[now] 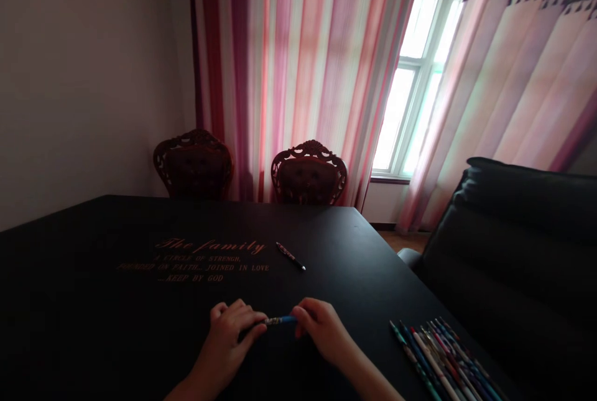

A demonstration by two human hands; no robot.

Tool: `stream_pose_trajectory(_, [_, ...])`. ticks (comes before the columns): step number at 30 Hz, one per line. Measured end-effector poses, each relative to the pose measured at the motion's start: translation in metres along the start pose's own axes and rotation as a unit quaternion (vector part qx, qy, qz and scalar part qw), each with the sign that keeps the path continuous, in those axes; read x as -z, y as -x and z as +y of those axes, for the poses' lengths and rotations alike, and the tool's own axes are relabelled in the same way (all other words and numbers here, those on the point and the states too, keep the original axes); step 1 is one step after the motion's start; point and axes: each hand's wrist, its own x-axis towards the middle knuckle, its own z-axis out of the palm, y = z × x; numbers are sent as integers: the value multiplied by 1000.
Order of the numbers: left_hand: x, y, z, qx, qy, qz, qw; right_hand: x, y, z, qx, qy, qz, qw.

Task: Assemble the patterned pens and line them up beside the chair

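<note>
A blue pen (281, 320) with a patterned section lies level between my two hands, just above the black table. My left hand (236, 332) pinches its patterned end between thumb and fingers. At the blue end, the thumb and fingers of my right hand (321, 326) are closed around it, hiding that tip. Farther out on the table rests a second pen (290, 256), dark and patterned with a pale tip, touched by neither hand.
Several pens and pencils (445, 357) lie side by side at the table's right front. Gold lettering (212, 245) marks the black tabletop (84, 301). Two carved chairs (309, 180) stand beyond the far edge; a black leather seat (522, 252) is at the right.
</note>
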Motion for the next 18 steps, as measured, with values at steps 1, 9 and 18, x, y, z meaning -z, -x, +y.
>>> stream_pose_trajectory(1, [0,0,0,-4,-1,2,1000,2,0,0,0,-4,2,1000])
stream_pose_trajectory(9, [1,0,1,-6,-17,-7,1000,5,-4,7,-9,-45,-2,999])
stream_pose_trajectory(18, [0,-1,0,-11,-11,-1,1000,4,-4,9,-25,-67,-15,997])
